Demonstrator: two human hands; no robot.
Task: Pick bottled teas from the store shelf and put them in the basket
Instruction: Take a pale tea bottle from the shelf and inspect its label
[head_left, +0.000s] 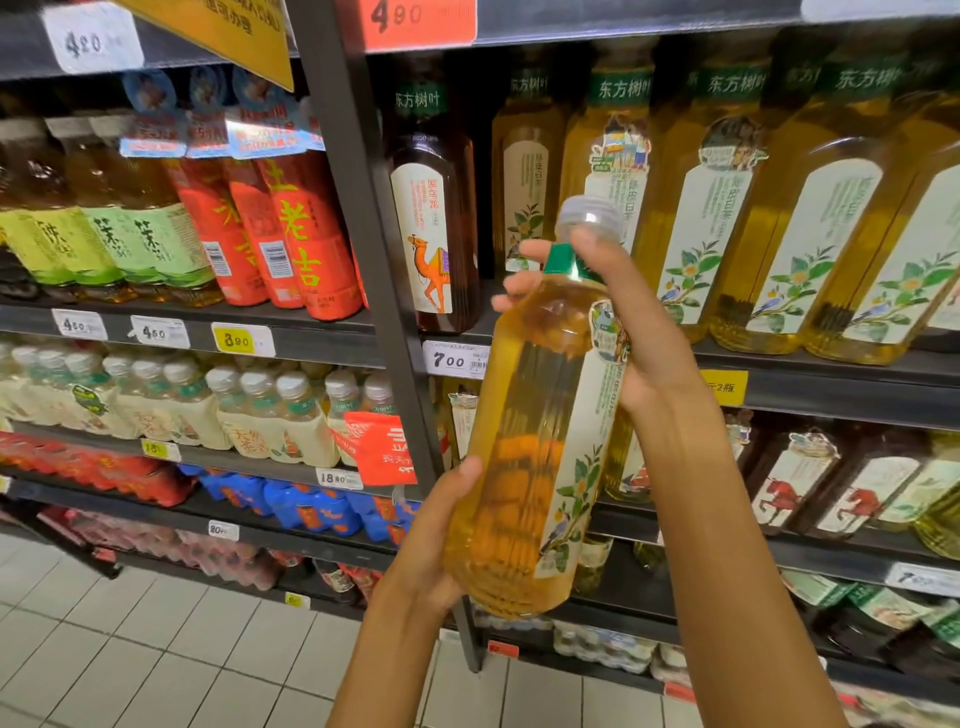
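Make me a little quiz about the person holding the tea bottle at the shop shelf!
1. True or false: only one hand touches the bottle.
2. Which hand is round the bottle's neck? A) left hand B) right hand C) neither
3. Fill in: the dark bottle on the shelf has an orange ____ on its label.

Key:
1. False: both hands hold it, the left near its base.
2. B
3. camel
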